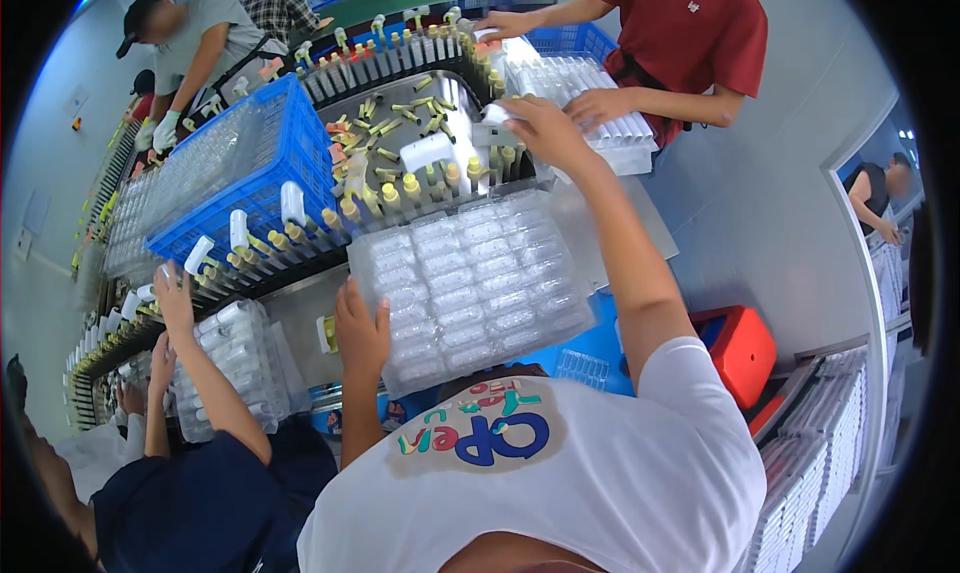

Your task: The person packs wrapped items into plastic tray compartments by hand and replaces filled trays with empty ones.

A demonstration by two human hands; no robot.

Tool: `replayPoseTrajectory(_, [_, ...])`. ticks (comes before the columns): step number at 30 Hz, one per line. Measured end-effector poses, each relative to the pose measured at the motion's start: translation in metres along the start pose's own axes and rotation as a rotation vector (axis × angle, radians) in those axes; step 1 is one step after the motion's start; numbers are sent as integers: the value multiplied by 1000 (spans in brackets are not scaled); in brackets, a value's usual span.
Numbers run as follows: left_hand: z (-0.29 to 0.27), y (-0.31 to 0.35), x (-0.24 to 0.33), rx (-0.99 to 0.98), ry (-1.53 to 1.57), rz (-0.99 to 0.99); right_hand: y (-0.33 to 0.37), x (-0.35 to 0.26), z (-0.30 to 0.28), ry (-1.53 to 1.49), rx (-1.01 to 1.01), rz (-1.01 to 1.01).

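A clear plastic blister tray [480, 283] with rows of white pieces in its pockets sits before me, tilted toward my body. Along its left edge rests my left hand [362, 331], thumb and fingers apart, thumb over the rim. My right arm stretches beyond the tray's far right corner. There my right hand [548, 131] is closed on a white plastic housing [496, 115] at the conveyor's pegs. Yellow-topped pegs [411, 184] line the conveyor just past the tray. Another white housing [427, 153] stands beyond them.
A blue crate [290, 138] of clear trays stands far left. Small yellow-green and black parts [400, 123] lie scattered on a metal pan. Co-workers work at left, far left and far right. A red bin [735, 358] and stacked trays [820, 443] are at right.
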State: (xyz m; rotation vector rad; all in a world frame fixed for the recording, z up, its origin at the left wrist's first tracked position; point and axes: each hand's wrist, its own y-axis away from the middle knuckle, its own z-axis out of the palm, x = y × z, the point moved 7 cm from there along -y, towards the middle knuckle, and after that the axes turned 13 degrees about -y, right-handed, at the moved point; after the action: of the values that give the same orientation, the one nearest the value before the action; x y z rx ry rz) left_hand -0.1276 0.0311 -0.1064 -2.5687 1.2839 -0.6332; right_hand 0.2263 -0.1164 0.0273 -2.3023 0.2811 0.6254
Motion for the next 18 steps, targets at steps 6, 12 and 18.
replayPoseTrajectory(6, [16, 10, -29, -136, 165, -197, -13, -31, 22, -31, 89, 13])
replayPoseTrajectory(12, [19, 12, -31, -218, 247, -255, 40, -31, 68, -212, 52, 434])
replayPoseTrajectory(18, [20, 9, -29, -236, 266, -203, -18, -30, 116, -169, 57, 343])
